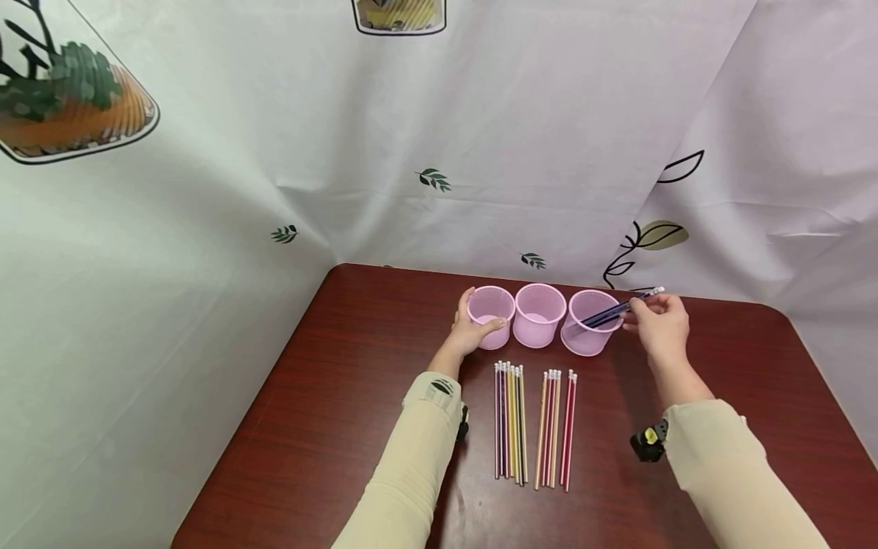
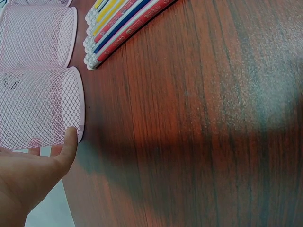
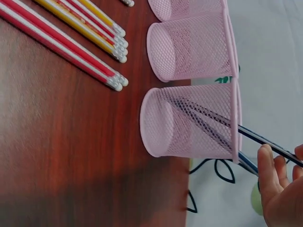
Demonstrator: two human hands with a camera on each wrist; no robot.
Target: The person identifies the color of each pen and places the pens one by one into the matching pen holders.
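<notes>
Three pink mesh pencil cups stand upright in a row near the table's back edge. My left hand (image 1: 469,333) grips the left cup (image 1: 495,341), thumb on its front side and fingers behind. The middle cup (image 1: 536,334) has nothing visible inside. At the right cup (image 1: 581,345), my right hand (image 1: 664,329) holds dark blue pencils (image 3: 258,138) by their upper ends. Their lower ends lean inside that cup, seen through the mesh in the right wrist view. White erasers poke out beyond the fingers in the head view.
Pencils lie side by side in front of the cups: a left group (image 1: 511,423) of purple, yellow and dark ones, a middle group (image 1: 548,427) of yellow and red ones, and red pencils (image 1: 568,431) at right. A patterned cloth (image 1: 480,221) hangs behind the brown table (image 1: 329,427).
</notes>
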